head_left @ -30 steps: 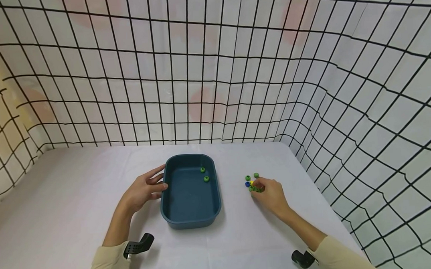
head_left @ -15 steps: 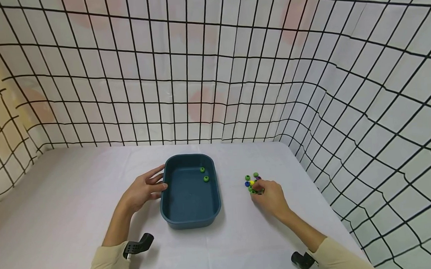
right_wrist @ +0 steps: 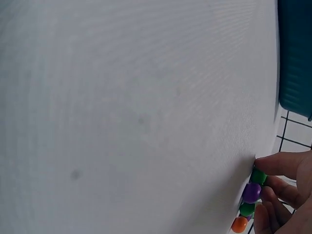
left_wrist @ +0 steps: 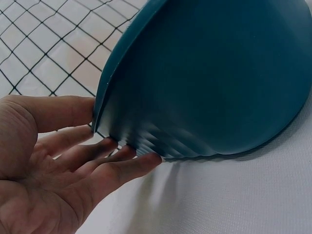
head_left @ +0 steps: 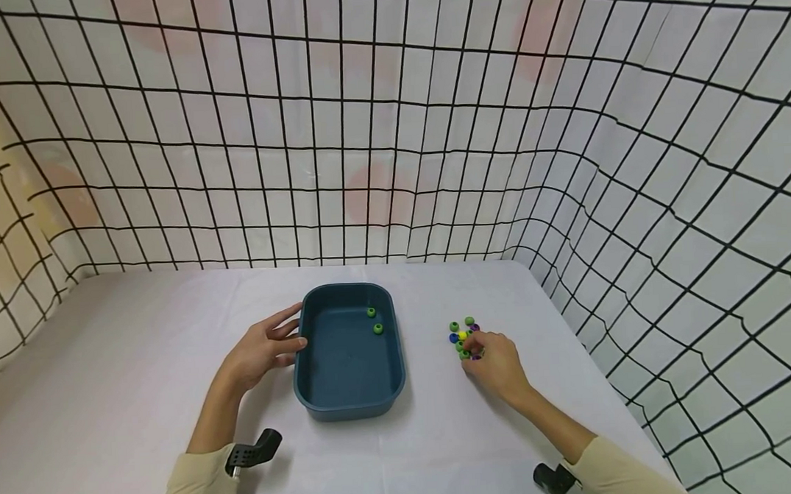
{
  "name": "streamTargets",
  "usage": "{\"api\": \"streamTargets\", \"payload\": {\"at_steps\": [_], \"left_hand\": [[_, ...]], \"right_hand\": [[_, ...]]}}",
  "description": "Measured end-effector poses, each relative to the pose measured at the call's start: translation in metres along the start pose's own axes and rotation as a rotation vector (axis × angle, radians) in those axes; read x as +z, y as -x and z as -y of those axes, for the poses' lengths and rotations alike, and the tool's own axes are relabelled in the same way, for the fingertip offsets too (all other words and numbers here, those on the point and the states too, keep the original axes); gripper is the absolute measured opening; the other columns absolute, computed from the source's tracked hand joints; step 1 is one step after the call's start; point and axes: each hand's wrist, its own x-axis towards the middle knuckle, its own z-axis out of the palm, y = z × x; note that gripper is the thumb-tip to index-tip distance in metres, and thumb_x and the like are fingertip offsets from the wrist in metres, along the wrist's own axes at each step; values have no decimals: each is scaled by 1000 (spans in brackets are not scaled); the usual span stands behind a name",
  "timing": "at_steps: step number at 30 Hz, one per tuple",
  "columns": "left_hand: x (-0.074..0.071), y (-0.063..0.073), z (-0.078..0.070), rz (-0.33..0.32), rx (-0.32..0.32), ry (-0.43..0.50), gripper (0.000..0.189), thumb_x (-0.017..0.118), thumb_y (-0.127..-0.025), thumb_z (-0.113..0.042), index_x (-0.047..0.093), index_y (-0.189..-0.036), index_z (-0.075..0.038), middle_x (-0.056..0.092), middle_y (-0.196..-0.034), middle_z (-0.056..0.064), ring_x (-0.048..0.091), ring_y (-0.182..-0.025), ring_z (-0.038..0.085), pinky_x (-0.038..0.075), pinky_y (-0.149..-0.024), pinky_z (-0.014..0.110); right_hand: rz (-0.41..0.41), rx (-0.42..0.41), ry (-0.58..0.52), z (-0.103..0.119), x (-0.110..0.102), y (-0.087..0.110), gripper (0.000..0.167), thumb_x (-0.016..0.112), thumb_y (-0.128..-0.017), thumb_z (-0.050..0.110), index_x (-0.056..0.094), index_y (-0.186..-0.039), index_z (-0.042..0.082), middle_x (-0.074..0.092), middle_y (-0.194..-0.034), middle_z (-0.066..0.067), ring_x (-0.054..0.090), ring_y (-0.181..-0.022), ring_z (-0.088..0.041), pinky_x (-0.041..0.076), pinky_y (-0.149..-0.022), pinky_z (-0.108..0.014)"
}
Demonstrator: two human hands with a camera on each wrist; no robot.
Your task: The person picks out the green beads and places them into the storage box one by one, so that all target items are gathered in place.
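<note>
A dark teal tray (head_left: 351, 409) stands on the white table with two green beads (head_left: 378, 329) inside. My left hand (head_left: 262, 350) rests against its left side, fingers loosely spread along the outer wall and thumb at the rim (left_wrist: 99, 109). To the right of the tray lies a small cluster of beads: green, blue, purple and a yellow bead (head_left: 463, 335). My right hand (head_left: 498, 364) is down at the cluster's near side, thumb and forefinger bent about a green bead (right_wrist: 259, 175). A purple bead (right_wrist: 252, 193) and an orange bead (right_wrist: 239, 224) lie beside those fingers.
Black wire mesh (head_left: 372, 159) backed with white sheeting rises behind the table and along both sides. White cloth (head_left: 430, 437) covers the tabletop. A black wrist camera (head_left: 257, 450) juts from the left sleeve, another camera (head_left: 554, 479) from the right.
My right fingers have shifted slightly among the beads, and more of the green and purple ones show around the fingertips. The left hand and tray keep their places.
</note>
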Motion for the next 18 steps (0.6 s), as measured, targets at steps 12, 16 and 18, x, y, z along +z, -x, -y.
{"api": "streamTargets", "payload": {"at_steps": [12, 16, 18], "left_hand": [[0, 0, 0, 3, 3, 6, 74, 62, -97, -3, 27, -162, -14, 30, -163, 23, 44, -142, 43, 52, -102, 52], [1, 0, -1, -3, -3, 3, 74, 63, -97, -3, 28, -162, -14, 29, -163, 23, 43, -143, 43, 51, -103, 53], [1, 0, -1, -6, -5, 1, 74, 63, -97, -3, 28, -162, -15, 29, -163, 23, 43, -143, 43, 51, -103, 53]], "right_hand": [[-5, -4, -12, 2, 0, 1, 16, 81, -71, -1, 72, -83, 6, 70, -78, -5, 60, -77, -20, 46, -74, -34], [-15, -13, -32, 4, -2, -2, 13, 78, -73, -2, 72, -83, 5, 74, -81, -6, 65, -77, -19, 52, -72, -32], [-19, -8, -33, 5, -3, -4, 13, 77, -73, -1, 71, -83, 5, 75, -83, -7, 66, -76, -18, 54, -69, -31]]}}
